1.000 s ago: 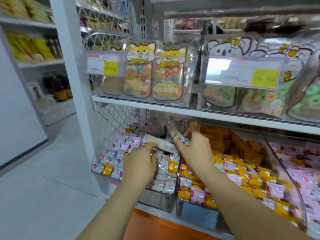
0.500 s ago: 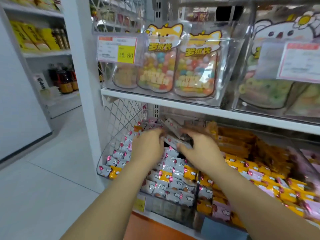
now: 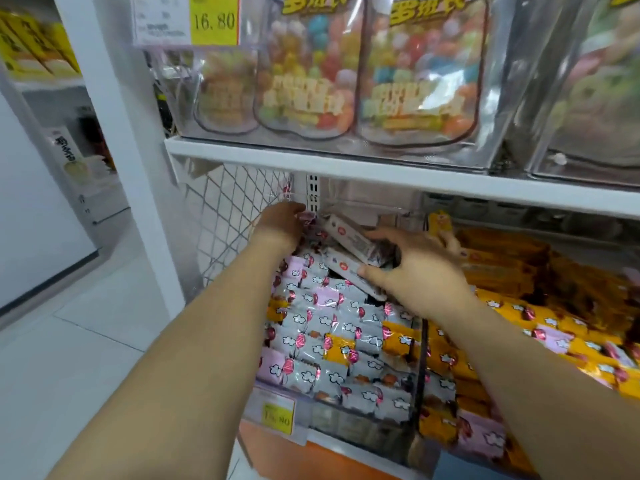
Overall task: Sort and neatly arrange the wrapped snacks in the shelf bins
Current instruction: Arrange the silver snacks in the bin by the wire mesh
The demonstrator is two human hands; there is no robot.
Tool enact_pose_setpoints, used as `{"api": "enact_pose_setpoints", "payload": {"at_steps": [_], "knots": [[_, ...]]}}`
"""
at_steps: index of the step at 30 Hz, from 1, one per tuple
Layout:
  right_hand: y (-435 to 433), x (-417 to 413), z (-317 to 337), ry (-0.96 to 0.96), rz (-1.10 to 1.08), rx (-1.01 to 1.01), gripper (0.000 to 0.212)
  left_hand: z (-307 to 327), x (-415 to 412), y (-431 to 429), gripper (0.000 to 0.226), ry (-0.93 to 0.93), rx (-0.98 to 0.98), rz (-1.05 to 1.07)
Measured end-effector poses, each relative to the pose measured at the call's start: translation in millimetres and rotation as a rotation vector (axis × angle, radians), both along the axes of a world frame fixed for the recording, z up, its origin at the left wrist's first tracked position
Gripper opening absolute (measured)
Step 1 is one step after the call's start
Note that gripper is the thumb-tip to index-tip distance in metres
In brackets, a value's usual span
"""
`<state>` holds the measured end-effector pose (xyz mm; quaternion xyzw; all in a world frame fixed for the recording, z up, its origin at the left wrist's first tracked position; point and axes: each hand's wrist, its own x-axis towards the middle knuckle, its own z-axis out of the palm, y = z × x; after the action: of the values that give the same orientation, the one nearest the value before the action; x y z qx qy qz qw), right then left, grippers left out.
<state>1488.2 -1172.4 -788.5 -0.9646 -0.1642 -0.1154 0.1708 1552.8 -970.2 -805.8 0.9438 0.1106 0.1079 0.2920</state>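
white snack bars (image 3: 349, 239) gripped by the right hand (image 3: 419, 277); left hand (image 3: 282, 225) half hidden, grasp cannot be told.

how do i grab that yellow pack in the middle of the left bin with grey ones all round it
Likely from straight above: the yellow pack lies flat, hemmed in by grey packs, so only its top face is free. Pinch it across its left and right edges. The right hand is busy gripping a long white pack.

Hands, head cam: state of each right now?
Left hand: fingers buried among pink wrapped snacks; cannot tell.
Right hand: closed, thumb and fingers gripping the long white snack bars.
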Motion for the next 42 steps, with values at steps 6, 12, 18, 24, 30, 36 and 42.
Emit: {"api": "enact_pose_setpoints", "payload": {"at_steps": [6,12,18,24,30,36,42], "knots": [[0.8,1.5,-3.3,-0.013,-0.012,-0.002,0.047,-10.8,20.3,3.0,0.031,-0.037,0.062,0.076],[0.4,2.3,-3.2,-0.002,-0.001,0.015,0.047,-8.6,20.7,-0.3,0.019,-0.061,0.136,0.111],[-0.2,2.5,-4.3,-0.014,-0.003,0.024,0.046,-3.2,12.4,-0.6,0.024,-0.177,-0.023,0.154],[0.5,2.0,-4.2,-0.024,-0.014,0.011,0.046,9.8,-8.0,-2.2,0.026,-0.255,-0.134,0.160],[1.0,-1.0,-0.5,-0.003,-0.012,-0.024,0.048,12.6,-55.0,-5.1,0.022,-0.500,-0.338,0.159],[-1.8,-17.2,8.4,-0.077,0.035,-0.102,0.056,16.6,-124.3,-33.0,0.010,-0.670,-0.599,0.204],[-11.2,-59.9,15.1,0.007,0.334,0.234,0.064,13.5,-185.4,-63.1,0.022,-0.832,-0.758,0.276]]}}
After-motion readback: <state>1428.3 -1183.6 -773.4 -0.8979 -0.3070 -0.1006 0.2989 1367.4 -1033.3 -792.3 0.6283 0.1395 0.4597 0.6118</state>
